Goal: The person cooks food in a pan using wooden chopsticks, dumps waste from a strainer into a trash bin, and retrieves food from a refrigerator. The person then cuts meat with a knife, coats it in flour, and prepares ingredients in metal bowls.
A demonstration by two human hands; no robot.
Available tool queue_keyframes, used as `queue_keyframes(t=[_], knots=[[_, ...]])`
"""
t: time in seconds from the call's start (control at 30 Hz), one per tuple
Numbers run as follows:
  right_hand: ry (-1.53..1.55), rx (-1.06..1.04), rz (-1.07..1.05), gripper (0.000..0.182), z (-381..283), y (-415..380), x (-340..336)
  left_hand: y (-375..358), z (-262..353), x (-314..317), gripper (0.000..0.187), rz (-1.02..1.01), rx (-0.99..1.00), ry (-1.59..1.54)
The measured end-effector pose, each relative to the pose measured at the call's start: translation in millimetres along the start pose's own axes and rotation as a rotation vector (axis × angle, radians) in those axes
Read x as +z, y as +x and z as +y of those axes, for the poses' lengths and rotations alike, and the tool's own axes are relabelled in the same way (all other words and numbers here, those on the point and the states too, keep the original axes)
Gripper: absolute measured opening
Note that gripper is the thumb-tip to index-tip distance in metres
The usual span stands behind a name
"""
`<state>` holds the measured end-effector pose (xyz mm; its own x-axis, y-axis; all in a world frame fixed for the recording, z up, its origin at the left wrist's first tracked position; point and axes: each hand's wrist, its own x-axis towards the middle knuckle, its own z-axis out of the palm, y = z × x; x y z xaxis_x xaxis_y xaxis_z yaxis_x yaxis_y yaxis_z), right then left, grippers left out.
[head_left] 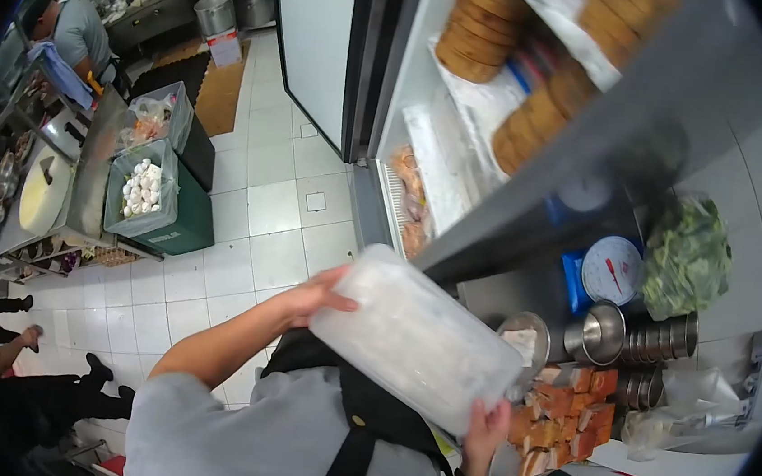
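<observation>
A white, translucent rectangular container [422, 337] is held in front of my body, tilted. My left hand [317, 294] grips its upper left end, with the thumb lying on top. At the lower right end, my right hand [485, 428] closes round the edge. What is inside the container is too hazy to make out. Just right of it, a tray of orange-brown meat blocks [565, 413] lies beside a round metal dish [526, 337] with pale pieces in it.
An open refrigerator holds bamboo steamers [481, 29]. On the right are a blue scale [612, 269], bagged greens [689, 256] and metal bowls [597, 332]. Green bins [179, 220] stand at the left. A person [77, 35] bends over at the upper left; other people's legs show lower left.
</observation>
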<state>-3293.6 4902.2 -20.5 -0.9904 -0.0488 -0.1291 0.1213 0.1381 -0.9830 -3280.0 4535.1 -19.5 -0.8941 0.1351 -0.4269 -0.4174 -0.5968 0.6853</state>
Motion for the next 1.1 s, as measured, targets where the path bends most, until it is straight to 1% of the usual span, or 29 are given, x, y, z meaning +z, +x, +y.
queue_keyframes(t=[0.07, 0.1, 0.13, 0.2, 0.23, 0.27, 0.33, 0.37, 0.43, 0.5, 0.57, 0.63, 0.7, 0.77, 0.8, 0.83, 0.87, 0.9, 0.97, 1.0, 1.03, 1.07, 1.1], knots=[[-0.037, 0.03, -0.232, 0.023, 12, 36, 66, -31, 15, -62, 0.07, 0.217, 0.104, 0.025], [0.007, 0.149, -0.266, 0.028, 14, 45, 99, -45, 25, -86, 0.071, 0.278, 0.137, -0.008], [0.049, 0.253, -0.304, 0.033, 18, 55, 125, -47, 33, -101, 0.071, 0.252, 0.124, -0.023], [0.034, 0.212, -0.39, 0.043, 36, 59, 153, -51, 44, -123, 0.072, 0.515, 0.321, -0.111], [-0.038, 0.234, -0.414, 0.042, 38, 58, 162, -42, 50, -132, 0.073, 0.534, 0.417, -0.111], [-0.047, 0.237, -0.393, 0.042, 38, 55, 169, -29, 55, -138, 0.073, 0.515, 0.404, -0.117], [-0.077, 0.339, -0.372, 0.044, 38, 47, 175, 4, 67, -143, 0.073, 0.538, 0.538, -0.174], [-0.045, 0.376, -0.326, 0.046, 38, 43, 178, 21, 75, -139, 0.074, 0.505, 0.502, -0.195], [-0.051, 0.356, -0.27, 0.048, 42, 40, 174, 63, 84, -118, 0.076, 0.394, 0.549, -0.231], [-0.046, 0.331, -0.224, 0.05, 50, 37, 165, 116, 79, -85, 0.078, 0.409, 0.617, -0.199], [0.069, 0.441, 0.375, 0.055, 57, 44, 146, 164, 74, -50, 0.084, 0.32, 0.592, -0.275], [0.419, 0.578, 0.607, 0.055, 85, 63, 96, 211, 71, -20, 0.09, 0.24, 0.49, -0.345], [0.66, 0.571, 0.699, 0.058, 108, 90, 51, 257, 63, 0, 0.093, 0.277, 0.457, -0.155], [0.756, 0.581, 0.743, 0.058, 112, 110, 25, 290, 65, 32, 0.098, 0.312, 0.335, -0.062], [0.759, 0.59, 0.731, 0.058, 111, 117, 17, 336, 43, 46, 0.101, 0.427, 0.413, 0.141], [0.755, 0.664, 0.759, 0.059, 110, 126, 13, 379, 26, 51, 0.104, 0.547, 0.493, 0.345], [0.743, 0.737, 0.779, 0.061, 111, 137, 13, 371, 40, 64, 0.104, 0.521, 0.326, 0.426], [0.754, 0.719, 0.747, 0.055, 115, 142, 13, 354, 61, 76, 0.104, 0.497, 0.164, 0.495], [0.779, 0.658, 0.719, 0.042, 129, 150, 4, 344, 78, 77, 0.102, 0.439, 0.053, 0.549], [0.796, 0.614, 0.728, 0.034, 134, 154, -2, 343, 79, 54, 0.103, 0.286, 0.114, 0.459], [0.797, 0.598, 0.647, 0.028, 146, 151, -20, 340, 80, 22, 0.105, 0.126, 0.174, 0.372], [0.806, 0.576, 0.568, 0.023, 156, 153, -25, 322, 86, -22, 0.089, 0.044, -0.084, 0.081], [0.772, 0.494, 0.687, 0.021, 151, 152, -9, 336, 80, -91, 0.054, 0.04, -0.052, -0.021]])
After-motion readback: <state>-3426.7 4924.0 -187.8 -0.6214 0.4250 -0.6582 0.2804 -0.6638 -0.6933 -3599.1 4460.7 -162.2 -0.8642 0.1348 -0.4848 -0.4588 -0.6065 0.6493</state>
